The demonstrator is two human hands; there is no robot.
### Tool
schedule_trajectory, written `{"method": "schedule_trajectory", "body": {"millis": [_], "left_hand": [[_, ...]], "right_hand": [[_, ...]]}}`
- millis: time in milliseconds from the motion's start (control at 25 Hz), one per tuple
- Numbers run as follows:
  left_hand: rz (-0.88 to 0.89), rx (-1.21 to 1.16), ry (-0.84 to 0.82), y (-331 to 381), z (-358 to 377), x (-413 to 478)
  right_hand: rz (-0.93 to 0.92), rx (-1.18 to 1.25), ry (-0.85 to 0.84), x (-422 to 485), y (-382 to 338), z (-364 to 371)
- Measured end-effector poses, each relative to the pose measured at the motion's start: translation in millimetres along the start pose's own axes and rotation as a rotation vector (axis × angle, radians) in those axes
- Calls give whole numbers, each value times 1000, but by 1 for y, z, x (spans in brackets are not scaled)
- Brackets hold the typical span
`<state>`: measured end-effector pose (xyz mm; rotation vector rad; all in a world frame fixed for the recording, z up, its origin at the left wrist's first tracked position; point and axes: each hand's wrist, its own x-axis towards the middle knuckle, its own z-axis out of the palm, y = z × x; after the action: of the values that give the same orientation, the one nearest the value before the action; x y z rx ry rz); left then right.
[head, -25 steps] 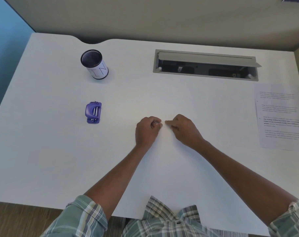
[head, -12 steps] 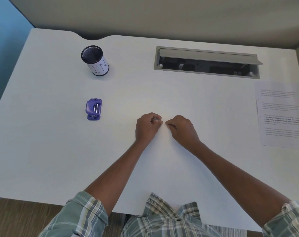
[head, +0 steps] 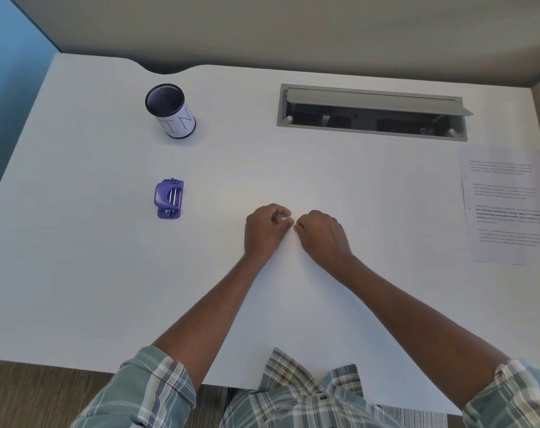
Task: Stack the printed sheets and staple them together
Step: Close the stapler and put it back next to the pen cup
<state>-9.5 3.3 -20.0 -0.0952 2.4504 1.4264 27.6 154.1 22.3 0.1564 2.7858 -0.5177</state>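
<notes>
Near the middle of the white worktop (head: 77, 273), the left hand (head: 264, 230) and right hand (head: 322, 234) sit curled, fingertips almost touching. Whether they pinch something tiny is too small to tell. The purple stapler (head: 169, 198) waits toward the left edge. The printed sheets (head: 506, 205) lie at the right edge, partly out of view, so a quick grab could push them off.
</notes>
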Motion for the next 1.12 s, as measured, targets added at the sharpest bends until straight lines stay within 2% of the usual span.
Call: {"method": "schedule_trajectory", "body": {"millis": [240, 520, 760, 880, 1040, 1120], "left_hand": [[-4, -4, 10, -3, 2, 3], [11, 5, 19, -5, 2, 3], [7, 6, 21, -5, 2, 2], [8, -22, 24, -2, -1, 1], [5, -74, 61, 1, -17, 6], [12, -49, 102, 1, -34, 15]], "right_hand": [[-9, -216, -49, 6, -18, -12], [58, -198, -79, 22, -27, -15], [36, -190, -73, 33, -26, -12], [85, -41, -127, 43, -16, -16], [206, 421, -101, 56, -5, -35], [217, 550, -75, 66, -10, -47]]}}
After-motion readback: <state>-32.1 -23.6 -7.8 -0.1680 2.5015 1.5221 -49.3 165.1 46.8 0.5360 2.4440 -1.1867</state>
